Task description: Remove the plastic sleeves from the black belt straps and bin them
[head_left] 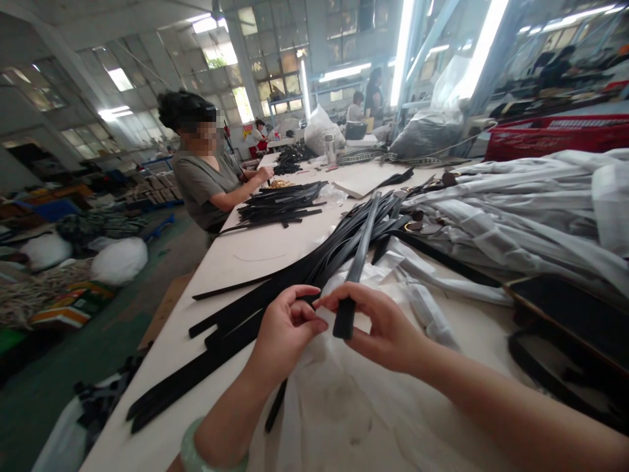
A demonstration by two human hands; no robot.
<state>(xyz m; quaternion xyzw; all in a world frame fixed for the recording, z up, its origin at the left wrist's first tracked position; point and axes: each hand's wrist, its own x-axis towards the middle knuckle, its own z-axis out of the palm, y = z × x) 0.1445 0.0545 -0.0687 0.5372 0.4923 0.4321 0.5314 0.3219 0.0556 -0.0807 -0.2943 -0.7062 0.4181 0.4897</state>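
Note:
A flat black strap [361, 255] runs away from me over the table, its near end raised in my right hand [381, 324]. The thumb and fingers of that hand close around the strap just short of its end. Left of it, my left hand [289, 318] has curled fingers, with the thumb bent in close to them. Its fingertips come near the right index finger; anything between them is too small to make out. Beneath and beyond both hands lies a bundle of black straps [295, 272], their ends fanned toward the left table edge.
White-wrapped straps [496, 216] are heaped on the right, near a red basket [555, 136]. A dark bag-like item [570, 321] lies at right front. Across the white table [255, 246], a co-worker [201, 170] handles small pieces beside another black strap pile [282, 203].

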